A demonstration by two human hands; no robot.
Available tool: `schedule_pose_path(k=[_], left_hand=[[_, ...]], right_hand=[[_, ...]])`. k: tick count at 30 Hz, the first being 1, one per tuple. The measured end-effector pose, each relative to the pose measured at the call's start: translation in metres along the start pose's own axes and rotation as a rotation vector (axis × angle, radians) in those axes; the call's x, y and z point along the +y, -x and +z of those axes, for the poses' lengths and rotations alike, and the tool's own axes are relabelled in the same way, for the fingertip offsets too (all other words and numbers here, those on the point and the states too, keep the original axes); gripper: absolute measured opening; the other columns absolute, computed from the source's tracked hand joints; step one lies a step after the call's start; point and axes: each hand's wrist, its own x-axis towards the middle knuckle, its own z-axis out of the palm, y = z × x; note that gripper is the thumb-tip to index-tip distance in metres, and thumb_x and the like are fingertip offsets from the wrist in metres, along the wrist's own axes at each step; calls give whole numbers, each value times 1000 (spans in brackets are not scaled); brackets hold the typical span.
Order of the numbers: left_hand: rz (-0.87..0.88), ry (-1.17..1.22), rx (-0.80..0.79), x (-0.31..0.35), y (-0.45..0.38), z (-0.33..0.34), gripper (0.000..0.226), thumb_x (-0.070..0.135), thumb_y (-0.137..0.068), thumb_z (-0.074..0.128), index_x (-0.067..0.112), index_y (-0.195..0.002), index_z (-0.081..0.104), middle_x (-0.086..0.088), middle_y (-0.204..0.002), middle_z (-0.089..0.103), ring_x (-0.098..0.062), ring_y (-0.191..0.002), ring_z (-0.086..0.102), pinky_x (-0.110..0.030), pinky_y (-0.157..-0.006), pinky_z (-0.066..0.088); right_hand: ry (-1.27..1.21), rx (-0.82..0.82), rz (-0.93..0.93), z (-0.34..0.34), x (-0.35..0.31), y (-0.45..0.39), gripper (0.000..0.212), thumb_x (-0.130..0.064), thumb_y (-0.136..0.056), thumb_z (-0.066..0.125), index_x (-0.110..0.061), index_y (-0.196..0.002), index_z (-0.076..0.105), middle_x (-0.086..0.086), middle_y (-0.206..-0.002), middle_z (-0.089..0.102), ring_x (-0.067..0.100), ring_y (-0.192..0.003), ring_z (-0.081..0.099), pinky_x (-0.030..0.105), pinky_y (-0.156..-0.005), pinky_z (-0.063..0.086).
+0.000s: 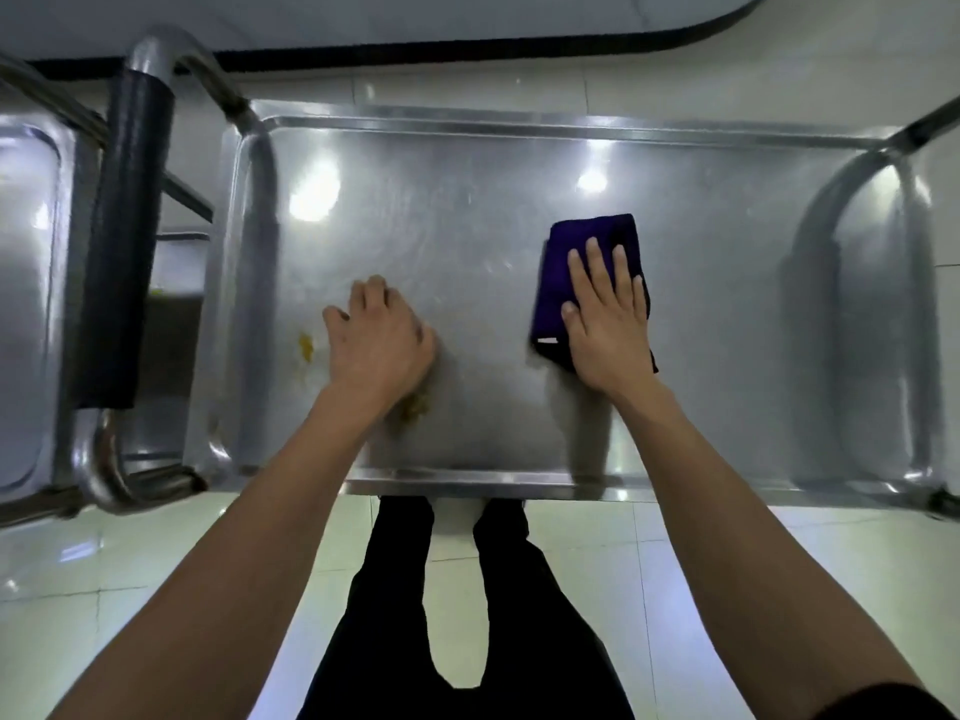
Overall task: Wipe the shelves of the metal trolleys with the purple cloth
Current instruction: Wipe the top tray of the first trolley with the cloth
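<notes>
Both forearms reach forward over the near rim of the top shelf of the metal trolley. Our right hand lies flat, fingers straight and together, pressing the folded purple cloth onto the steel at about 2 o'clock from shelf centre. Our left hand rests on the bare metal at about 8 o'clock, fingers loosely bent, holding nothing and apparently bracing the trolley.

Yellow residue sits just beside the left hand at 9 o'clock; a second smear lies partly under the left wrist. We judge the cloth should travel toward 8 o'clock with even palm pressure, in overlapping passes. Lift the left hand clear first, or the residue beneath it is missed. Keep the cloth folded so that a clean face meets the soil.

A second trolley, its handle sleeved in black, stands at 9 o'clock.
</notes>
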Motion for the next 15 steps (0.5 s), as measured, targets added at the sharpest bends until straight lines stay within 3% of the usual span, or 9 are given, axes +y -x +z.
schedule_pose_path(k=[6,15], left_hand=[[18,-21,22,-9,9,5,55,39,-98,41,7,-143,40,-10,-153,31,-28,-136,39,-55,-102,34],[76,-21,24,-26,6,7,52,19,-91,47,9,-142,44,-8,-153,34,-27,-134,40,-51,-100,33]], right_hand=[[38,-13,-9,-2,23,10,61,-35,-107,25,-24,-162,0,-1,-169,-11,25,-153,-18,51,-125,-4],[72,-13,-121,39,-62,17,63,-36,-105,26,-21,-161,2,3,-169,-7,30,-154,-16,57,-124,2]])
